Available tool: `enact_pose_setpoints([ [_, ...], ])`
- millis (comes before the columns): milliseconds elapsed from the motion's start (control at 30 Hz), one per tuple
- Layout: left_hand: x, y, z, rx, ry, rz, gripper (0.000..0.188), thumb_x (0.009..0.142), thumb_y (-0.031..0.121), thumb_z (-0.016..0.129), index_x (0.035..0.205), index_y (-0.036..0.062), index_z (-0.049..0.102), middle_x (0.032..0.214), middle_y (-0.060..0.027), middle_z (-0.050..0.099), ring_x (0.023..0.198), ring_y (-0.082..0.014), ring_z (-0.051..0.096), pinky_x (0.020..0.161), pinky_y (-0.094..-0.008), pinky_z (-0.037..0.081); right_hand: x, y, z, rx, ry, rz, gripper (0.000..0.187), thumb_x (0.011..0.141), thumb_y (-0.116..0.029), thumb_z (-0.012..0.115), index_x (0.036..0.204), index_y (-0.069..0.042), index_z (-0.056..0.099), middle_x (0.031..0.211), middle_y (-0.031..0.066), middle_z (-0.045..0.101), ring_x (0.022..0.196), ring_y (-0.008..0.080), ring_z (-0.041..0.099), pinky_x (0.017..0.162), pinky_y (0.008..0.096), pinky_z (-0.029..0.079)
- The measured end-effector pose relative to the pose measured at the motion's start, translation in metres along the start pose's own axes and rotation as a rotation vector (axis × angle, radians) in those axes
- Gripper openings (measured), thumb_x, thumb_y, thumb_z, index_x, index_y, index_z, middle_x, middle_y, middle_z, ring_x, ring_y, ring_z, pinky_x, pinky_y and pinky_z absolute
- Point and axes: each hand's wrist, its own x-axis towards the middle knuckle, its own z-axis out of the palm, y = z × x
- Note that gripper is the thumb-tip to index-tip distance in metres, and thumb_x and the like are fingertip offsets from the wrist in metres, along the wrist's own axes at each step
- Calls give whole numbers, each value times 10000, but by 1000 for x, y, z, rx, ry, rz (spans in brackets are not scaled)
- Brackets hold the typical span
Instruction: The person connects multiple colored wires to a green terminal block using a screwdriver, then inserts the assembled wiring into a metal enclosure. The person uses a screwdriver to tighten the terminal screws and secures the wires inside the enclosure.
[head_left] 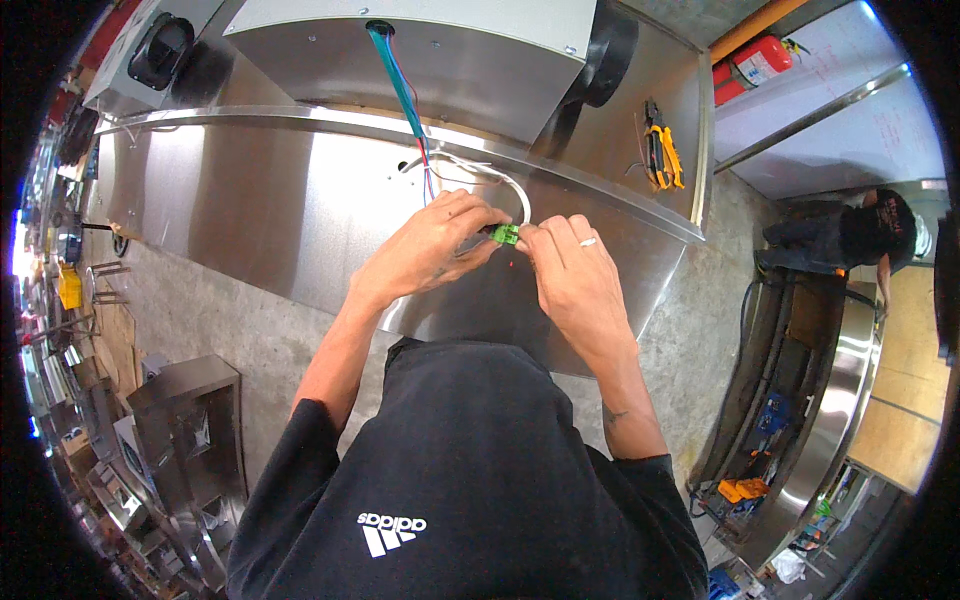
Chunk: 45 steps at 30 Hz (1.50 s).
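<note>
A small green wire connector [507, 234] sits between the fingertips of both my hands, over the stainless steel front panel. My left hand [437, 246] pinches its left side, and my right hand [578, 272], with a ring on one finger, closes on its right side. A white cable [518, 186] arcs out of the panel and comes down beside the connector. Thin red and blue wires [427, 172] in a teal sleeve [406, 98] hang from a hole in the metal box [420, 62] and pass behind my left hand. Where the wire ends enter the connector is hidden by my fingers.
Yellow-and-black pliers [661, 150] lie on the steel top at the right. A black round duct collar [607, 58] juts from the box. A fire extinguisher [752, 68] is at the far right, and another person [880, 232] stands beside a curved steel unit [845, 380]. Metal parts crowd the left.
</note>
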Motion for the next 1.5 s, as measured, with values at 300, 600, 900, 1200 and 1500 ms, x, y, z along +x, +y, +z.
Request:
enact_pose_setpoints([
  [300,-2,-6,10,9,33,34,327,906,53,831,1222,22,755,1113,-125,740,1067,-330,701,986,-443,571,-1,3,-3,-33,-97,7,219,974,-51,725,1164,-22,621,1013,141,566,942,334,580,827,451,525],
  [600,-2,-11,11,31,33,32,313,909,48,827,1212,27,755,1123,-109,745,1053,-320,702,990,-445,565,-1,4,10,-110,5,-8,141,1027,-142,732,1008,-53,624,954,120,574,922,314,589,812,439,520],
  [900,-3,-10,10,22,44,23,332,900,35,825,1225,31,757,1122,-106,739,1058,-308,693,982,-449,558,-3,-1,21,-218,45,92,259,1046,-257,751,892,-91,624,877,95,582,877,280,599,757,406,517],
  [1200,-3,-9,13,41,27,17,327,901,38,823,1221,19,757,1120,-111,730,1075,-318,688,1001,-441,554,1,9,11,-198,-69,-4,202,1023,-220,745,1030,-50,637,964,109,594,925,292,603,828,418,517],
  [1500,-7,-11,21,19,46,36,318,898,48,837,1206,25,761,1125,-106,734,1073,-316,685,985,-433,554,-1,11,17,-117,1,15,221,1014,-213,771,920,-78,624,886,83,605,866,279,627,726,411,558],
])
